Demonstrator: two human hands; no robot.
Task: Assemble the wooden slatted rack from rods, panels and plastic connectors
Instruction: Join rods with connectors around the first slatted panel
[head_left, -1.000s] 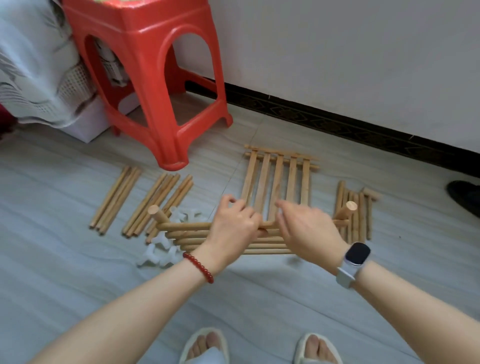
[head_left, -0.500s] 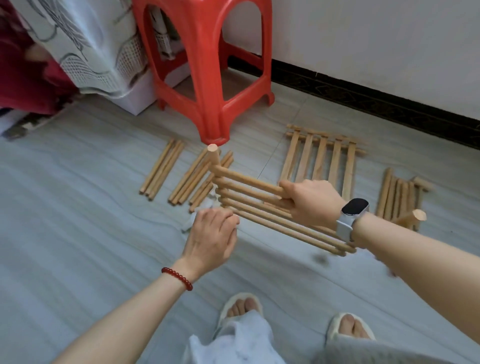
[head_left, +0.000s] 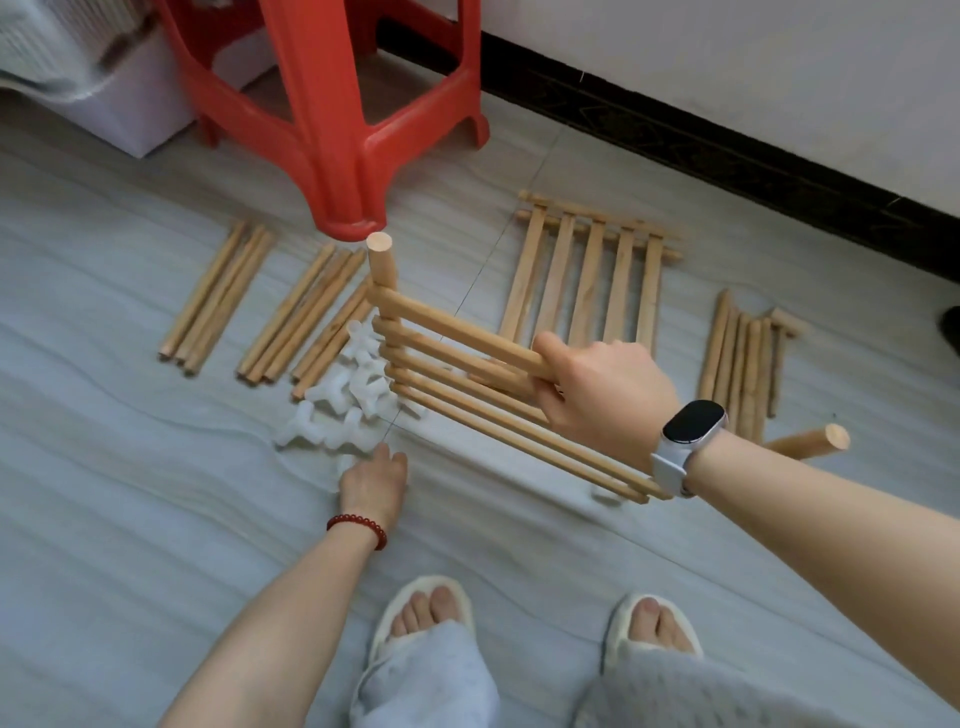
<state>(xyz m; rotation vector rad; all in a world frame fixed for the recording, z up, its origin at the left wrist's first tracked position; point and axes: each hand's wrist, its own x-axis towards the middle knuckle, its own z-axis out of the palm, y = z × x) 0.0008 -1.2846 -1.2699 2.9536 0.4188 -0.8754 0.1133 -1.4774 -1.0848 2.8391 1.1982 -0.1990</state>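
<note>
A: Soft, even daylight, bright enough; the floor (head_left: 130, 519) shows only faint shadows, and no glare

B: Sharpness?

A: The left hand (head_left: 371, 480) is motion-smeared, the plastic connectors (head_left: 343, 410) hazy. The skirting (head_left: 727, 156) bows from wide-angle distortion

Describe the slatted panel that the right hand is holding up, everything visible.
The held panel is pale, bare wood: five round slats running between two thicker round posts, one standing near the stool leg, the other poking out past the right wrist. It is lifted on edge and tilted. The right hand grips its upper slats; its lower edge passes over the white connectors.
</note>
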